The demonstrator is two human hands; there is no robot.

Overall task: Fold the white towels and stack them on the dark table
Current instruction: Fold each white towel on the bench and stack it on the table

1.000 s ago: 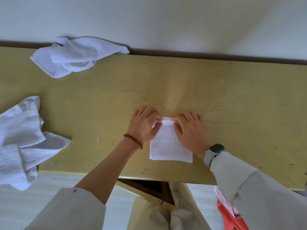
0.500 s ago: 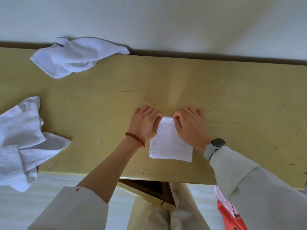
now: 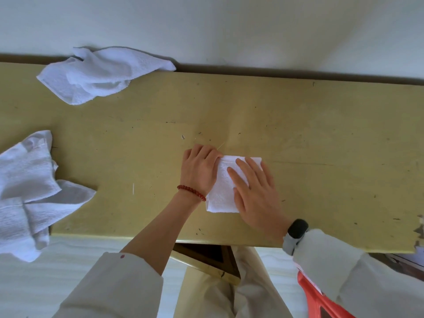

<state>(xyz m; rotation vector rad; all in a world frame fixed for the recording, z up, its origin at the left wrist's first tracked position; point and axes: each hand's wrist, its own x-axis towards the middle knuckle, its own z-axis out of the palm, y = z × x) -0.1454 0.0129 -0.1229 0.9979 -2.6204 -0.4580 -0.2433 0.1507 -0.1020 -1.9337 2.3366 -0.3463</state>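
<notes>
A small folded white towel [image 3: 221, 196] lies on the yellowish table [image 3: 321, 145] near its front edge. My left hand [image 3: 198, 171], with a red bead bracelet, sits at the towel's left side, its fingers curled on the top left corner. My right hand [image 3: 254, 196], with a dark watch on the wrist, lies flat on top of the towel with fingers spread, covering its right half. A crumpled white towel [image 3: 101, 74] lies at the back left by the wall. Another heap of unfolded white towels [image 3: 27, 187] hangs over the table's left end.
A pale wall runs along the table's far edge. The front edge is chipped at the far right [image 3: 418, 230]. An orange-red object [image 3: 321, 299] sits low at the right beside my legs. Bare tabletop stretches to the right of my hands.
Both hands were pinching the towel's top edge. My right hand has since let go and spread flat over the towel, while the left stays at the top left corner.
</notes>
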